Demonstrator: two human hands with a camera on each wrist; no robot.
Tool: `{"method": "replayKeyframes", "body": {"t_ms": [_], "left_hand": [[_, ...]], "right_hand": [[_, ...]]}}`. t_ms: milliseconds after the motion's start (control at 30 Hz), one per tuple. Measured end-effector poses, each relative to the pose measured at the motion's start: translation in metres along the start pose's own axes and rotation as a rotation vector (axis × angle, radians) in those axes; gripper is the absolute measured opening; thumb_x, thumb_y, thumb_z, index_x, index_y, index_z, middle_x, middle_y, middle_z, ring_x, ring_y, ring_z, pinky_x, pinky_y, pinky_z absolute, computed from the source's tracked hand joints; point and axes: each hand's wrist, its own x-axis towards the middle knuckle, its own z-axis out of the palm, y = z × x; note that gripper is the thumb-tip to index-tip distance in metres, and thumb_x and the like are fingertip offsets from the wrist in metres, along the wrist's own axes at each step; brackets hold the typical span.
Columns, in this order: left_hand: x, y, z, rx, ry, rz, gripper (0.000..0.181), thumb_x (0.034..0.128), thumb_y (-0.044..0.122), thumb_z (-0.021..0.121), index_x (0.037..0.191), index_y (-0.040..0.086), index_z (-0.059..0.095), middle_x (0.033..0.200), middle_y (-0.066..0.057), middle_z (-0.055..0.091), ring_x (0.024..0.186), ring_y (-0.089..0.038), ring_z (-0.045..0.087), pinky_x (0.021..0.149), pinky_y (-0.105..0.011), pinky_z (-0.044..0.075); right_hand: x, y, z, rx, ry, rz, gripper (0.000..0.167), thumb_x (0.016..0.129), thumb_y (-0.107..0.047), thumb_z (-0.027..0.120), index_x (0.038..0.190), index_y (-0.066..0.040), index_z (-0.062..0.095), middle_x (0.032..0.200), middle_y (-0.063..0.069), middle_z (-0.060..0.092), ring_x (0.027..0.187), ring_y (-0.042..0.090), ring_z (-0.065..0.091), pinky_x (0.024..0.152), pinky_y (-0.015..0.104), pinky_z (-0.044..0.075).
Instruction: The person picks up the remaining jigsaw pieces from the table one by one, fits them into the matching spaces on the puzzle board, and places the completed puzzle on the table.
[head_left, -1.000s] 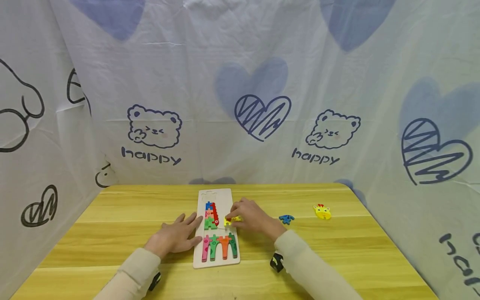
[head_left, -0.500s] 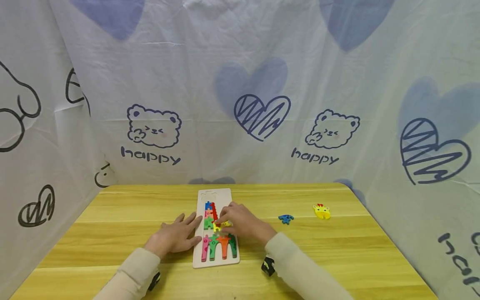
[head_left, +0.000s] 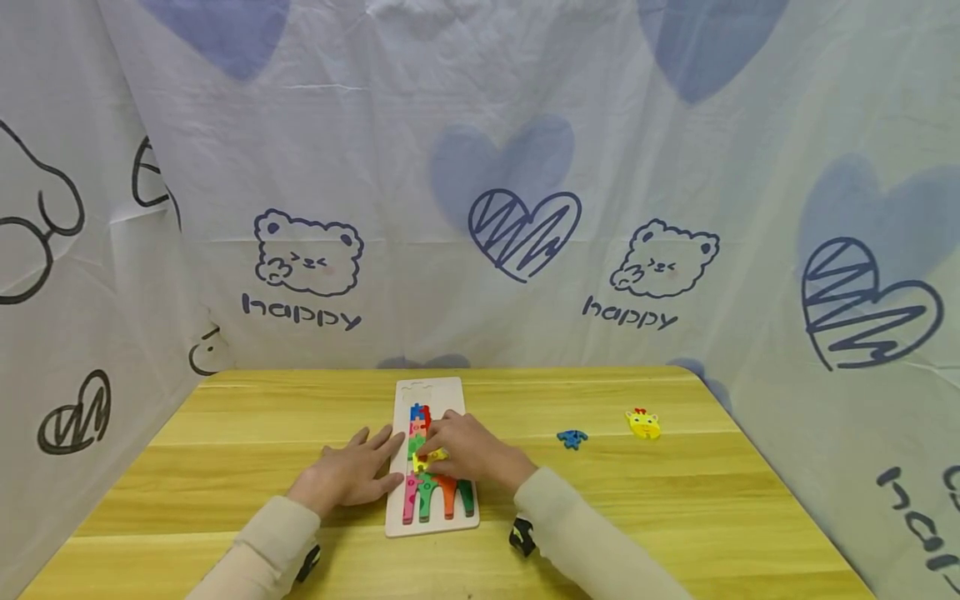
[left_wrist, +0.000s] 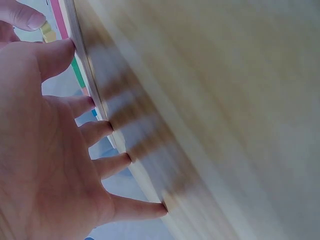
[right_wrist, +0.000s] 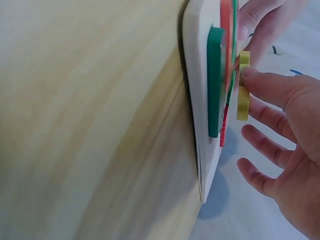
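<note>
A pale puzzle board (head_left: 450, 392) lies on the table with coloured pieces in it: blue, pink and green ones in a column, a red strip, and several leg pieces (head_left: 448, 498) near its front end. The right hand (head_left: 476, 450) pinches a yellow piece (head_left: 420, 463) over the board between thumb and fingers; in the right wrist view the yellow piece (right_wrist: 243, 102) stands slightly off the board's surface. Along the board's left edge rest the spread fingertips of the left hand (head_left: 347, 475), and the left wrist view shows this hand (left_wrist: 60, 150) with its fingers apart.
Right of the board, a blue piece (head_left: 572, 438) lies on the wooden table (head_left: 300, 408). Farther right is a yellow giraffe-head piece (head_left: 643, 423). A white printed curtain (head_left: 420, 292) hangs behind and at both sides.
The right hand has moved left across the board with the yellow piece, from its right edge to just below the green piece. The left hand has stayed in place.
</note>
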Motion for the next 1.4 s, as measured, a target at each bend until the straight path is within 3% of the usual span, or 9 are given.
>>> {"method": "replayKeyframes", "body": {"t_ms": [967, 1400], "left_hand": [[0.0002, -0.0016, 0.0005, 0.01, 0.013, 0.016, 0.071, 0.1043, 0.054, 0.05, 0.163, 0.017, 0.034, 0.17, -0.015, 0.03, 0.152, -0.053, 0.029, 0.097, -0.092, 0.029], [0.0001, -0.0003, 0.0003, 0.007, 0.009, 0.008, 0.071, 0.1038, 0.054, 0.05, 0.163, 0.017, 0.034, 0.17, -0.014, 0.029, 0.153, -0.053, 0.028, 0.099, -0.091, 0.029]], "right_hand": [[0.0088, -0.0079, 0.0063, -0.035, -0.007, 0.016, 0.03, 0.095, -0.039, 0.073, 0.124, -0.03, 0.077, 0.122, -0.007, 0.072, 0.102, 0.012, 0.057, 0.076, 0.02, 0.04], [0.0065, -0.0023, 0.0088, -0.046, -0.001, 0.019, 0.031, 0.095, -0.044, 0.072, 0.123, -0.031, 0.077, 0.125, -0.007, 0.073, 0.104, 0.012, 0.058, 0.08, 0.021, 0.044]]}}
